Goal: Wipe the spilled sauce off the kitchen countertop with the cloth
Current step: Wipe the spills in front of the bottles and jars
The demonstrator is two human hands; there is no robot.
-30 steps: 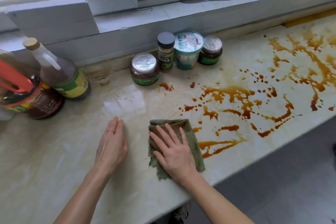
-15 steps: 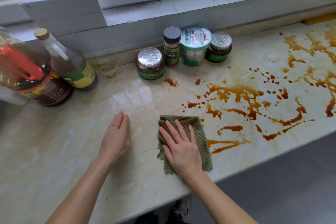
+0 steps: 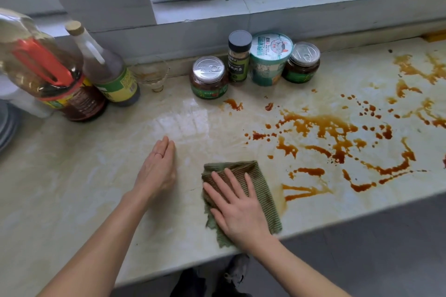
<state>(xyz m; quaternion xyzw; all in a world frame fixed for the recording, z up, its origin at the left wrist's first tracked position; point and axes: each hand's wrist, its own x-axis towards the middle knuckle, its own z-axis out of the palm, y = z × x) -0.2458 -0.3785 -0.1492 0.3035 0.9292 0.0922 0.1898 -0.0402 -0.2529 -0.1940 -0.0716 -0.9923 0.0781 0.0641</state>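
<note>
Head view: sauce (image 3: 321, 125) streaks windowside countertop (image 3: 72, 188); right hand (image 3: 241, 212), fingers (image 3: 232, 182) straight, presses cloth (image 3: 264, 191); left hand (image 3: 158, 171) flat.

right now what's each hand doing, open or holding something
Left hand: open, flat on the countertop, holding nothing.
Right hand: open, fingers straight, pressing the cloth onto the countertop.

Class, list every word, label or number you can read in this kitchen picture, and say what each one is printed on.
"SHIZU ENERGY" (small, likely): lid of the teal tub.
Chinese characters, too blurred to read: black-capped jar.
Labels unreadable: left tin-lidded jar, right tin-lidded jar, corked bottle, red-handled bottle.
</note>
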